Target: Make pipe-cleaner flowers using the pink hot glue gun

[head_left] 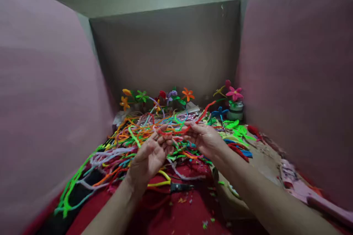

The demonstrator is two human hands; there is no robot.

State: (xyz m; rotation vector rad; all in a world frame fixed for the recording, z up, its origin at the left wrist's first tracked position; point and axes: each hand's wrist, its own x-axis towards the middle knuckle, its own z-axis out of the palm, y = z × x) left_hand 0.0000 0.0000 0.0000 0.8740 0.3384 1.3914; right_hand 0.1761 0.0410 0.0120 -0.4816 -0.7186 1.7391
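Note:
A fuzzy red pipe cleaner stretches between my hands, its free end rising up and to the right. My left hand, palm turned up and fingers curled, pinches one end of it. The fingertips of my right hand close on it further along. Below and behind both hands lies a heap of loose pipe cleaners in orange, green, white, blue and red. Just under my left hand, wire cutters with yellow handles rest on the red cloth.
Pipe-cleaner flowers stand along the back, with a small jar at the right. Pink panels wall both sides, and a grey board closes the back. A cardboard piece lies at right, near a pink object.

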